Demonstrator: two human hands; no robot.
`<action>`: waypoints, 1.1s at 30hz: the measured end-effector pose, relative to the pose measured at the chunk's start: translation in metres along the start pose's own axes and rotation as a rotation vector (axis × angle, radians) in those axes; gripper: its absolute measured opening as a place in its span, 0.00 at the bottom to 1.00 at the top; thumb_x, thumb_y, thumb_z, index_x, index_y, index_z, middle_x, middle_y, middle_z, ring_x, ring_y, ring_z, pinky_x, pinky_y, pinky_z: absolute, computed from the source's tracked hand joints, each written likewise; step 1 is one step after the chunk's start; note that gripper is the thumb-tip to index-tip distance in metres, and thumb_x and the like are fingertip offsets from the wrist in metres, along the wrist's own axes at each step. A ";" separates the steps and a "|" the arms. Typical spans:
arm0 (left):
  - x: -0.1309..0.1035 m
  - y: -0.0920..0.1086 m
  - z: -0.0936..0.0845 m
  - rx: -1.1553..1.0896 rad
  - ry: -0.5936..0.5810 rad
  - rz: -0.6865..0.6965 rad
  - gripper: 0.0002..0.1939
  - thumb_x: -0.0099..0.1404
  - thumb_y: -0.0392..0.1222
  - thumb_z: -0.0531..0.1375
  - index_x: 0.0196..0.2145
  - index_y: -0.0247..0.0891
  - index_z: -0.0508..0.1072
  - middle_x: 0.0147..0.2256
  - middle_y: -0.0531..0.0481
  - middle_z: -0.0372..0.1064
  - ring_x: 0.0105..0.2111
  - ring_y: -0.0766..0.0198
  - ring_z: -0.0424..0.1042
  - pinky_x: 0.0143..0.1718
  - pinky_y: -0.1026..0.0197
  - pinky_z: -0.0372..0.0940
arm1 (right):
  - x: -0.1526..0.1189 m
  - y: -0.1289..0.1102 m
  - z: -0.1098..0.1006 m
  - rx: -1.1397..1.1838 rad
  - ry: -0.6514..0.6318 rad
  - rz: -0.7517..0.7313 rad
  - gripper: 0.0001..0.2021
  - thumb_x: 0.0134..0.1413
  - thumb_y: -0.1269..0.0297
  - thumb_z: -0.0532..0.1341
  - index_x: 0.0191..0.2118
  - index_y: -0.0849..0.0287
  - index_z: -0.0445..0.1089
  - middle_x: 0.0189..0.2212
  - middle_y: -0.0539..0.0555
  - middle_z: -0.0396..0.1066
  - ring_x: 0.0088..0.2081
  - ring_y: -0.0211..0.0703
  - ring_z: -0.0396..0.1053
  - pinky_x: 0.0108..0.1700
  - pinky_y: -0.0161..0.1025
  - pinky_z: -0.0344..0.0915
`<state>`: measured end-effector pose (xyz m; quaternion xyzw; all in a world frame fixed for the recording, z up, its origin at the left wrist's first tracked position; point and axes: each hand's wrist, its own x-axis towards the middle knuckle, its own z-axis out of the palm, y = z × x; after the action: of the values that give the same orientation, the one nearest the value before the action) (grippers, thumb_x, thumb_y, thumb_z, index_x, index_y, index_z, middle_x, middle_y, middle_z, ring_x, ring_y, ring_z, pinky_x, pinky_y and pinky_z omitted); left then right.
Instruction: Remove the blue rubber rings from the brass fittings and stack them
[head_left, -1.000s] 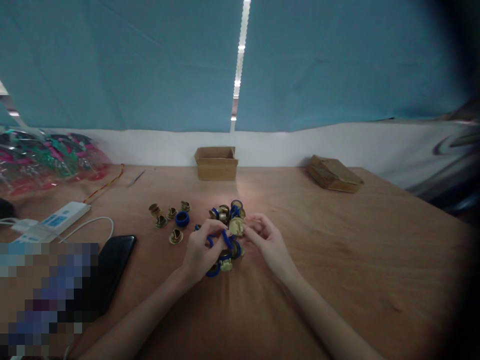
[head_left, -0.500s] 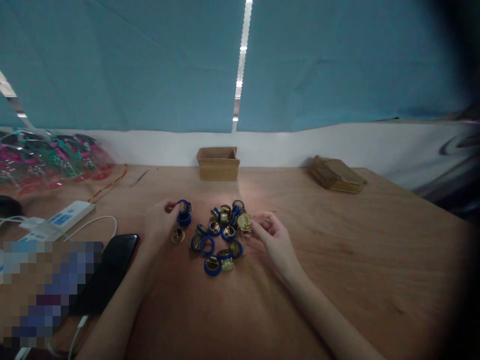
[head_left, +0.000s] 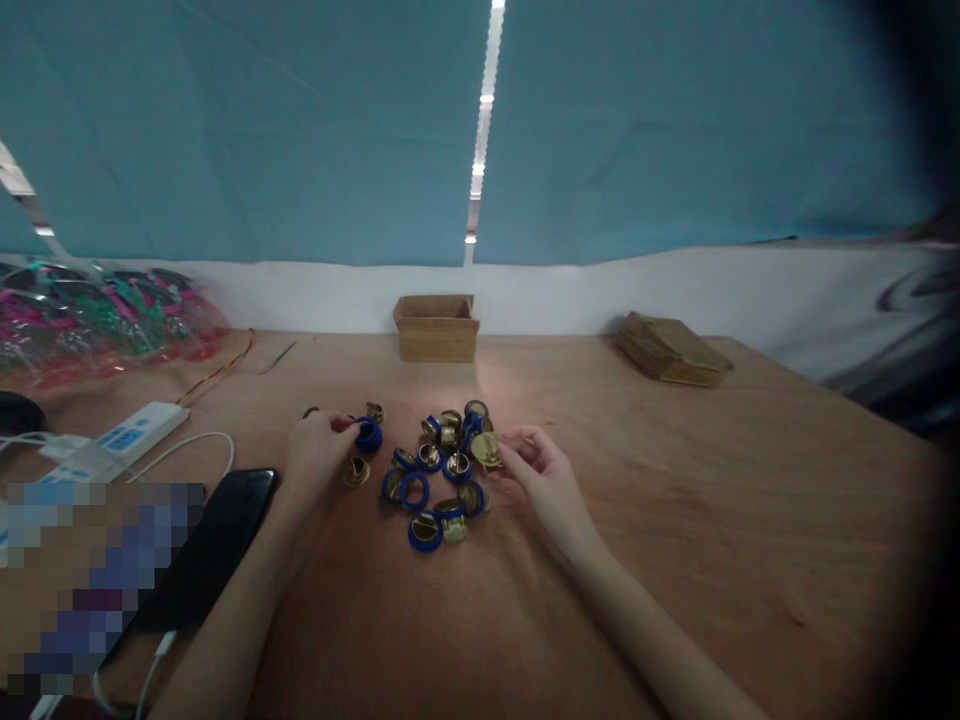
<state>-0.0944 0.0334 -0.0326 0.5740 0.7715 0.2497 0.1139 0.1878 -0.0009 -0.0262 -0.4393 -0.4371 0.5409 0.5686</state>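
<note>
My left hand (head_left: 319, 450) is closed in a pinch at the edge of a small stack of blue rings (head_left: 368, 434), with its fingertips on the top blue ring. Just behind the stack lies a gold-coloured round metal piece (head_left: 375, 411), and another gold piece (head_left: 357, 470) sits in front of it. My right hand (head_left: 544, 480) pinches a round gold-coloured metal disc (head_left: 487, 450) between thumb and fingers, at the right side of the pile. The pile holds several gold pieces with blue rings around them (head_left: 426, 531) and a loose blue ring (head_left: 414, 491).
An open cardboard box (head_left: 438, 345) stands at the back, with a flattened brown carton (head_left: 673, 350) to its right. On the left are a black phone (head_left: 202, 560) with a cable, a white power strip (head_left: 131, 440) and clear plastic-wrapped items (head_left: 112, 315).
My left hand has lowered a blue ring onto the stack, uncovering the gold piece behind it. My right hand has shifted slightly left and down with the gold disc.
</note>
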 end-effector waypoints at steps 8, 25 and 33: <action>-0.002 0.003 -0.001 0.014 -0.005 0.008 0.18 0.57 0.51 0.58 0.34 0.34 0.79 0.32 0.40 0.77 0.34 0.52 0.75 0.34 0.58 0.64 | 0.002 0.004 -0.001 0.003 -0.018 -0.009 0.15 0.43 0.58 0.69 0.33 0.56 0.65 0.28 0.48 0.72 0.30 0.39 0.70 0.30 0.34 0.67; -0.092 0.091 0.031 -0.885 -0.434 0.392 0.17 0.68 0.49 0.51 0.42 0.36 0.73 0.34 0.47 0.74 0.34 0.61 0.73 0.36 0.63 0.66 | -0.022 0.001 0.006 -0.722 -0.047 -0.851 0.10 0.56 0.74 0.59 0.43 0.54 0.68 0.36 0.53 0.71 0.38 0.41 0.71 0.41 0.39 0.70; -0.091 0.093 0.045 -1.285 -0.614 0.113 0.17 0.63 0.50 0.58 0.40 0.31 0.70 0.36 0.45 0.73 0.33 0.63 0.73 0.38 0.59 0.69 | -0.024 0.004 0.007 -0.794 -0.096 -1.017 0.16 0.53 0.80 0.59 0.44 0.55 0.67 0.36 0.53 0.71 0.40 0.44 0.67 0.42 0.41 0.69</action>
<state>0.0317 -0.0212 -0.0329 0.4768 0.3741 0.4874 0.6286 0.1793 -0.0244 -0.0291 -0.3295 -0.7826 0.0200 0.5278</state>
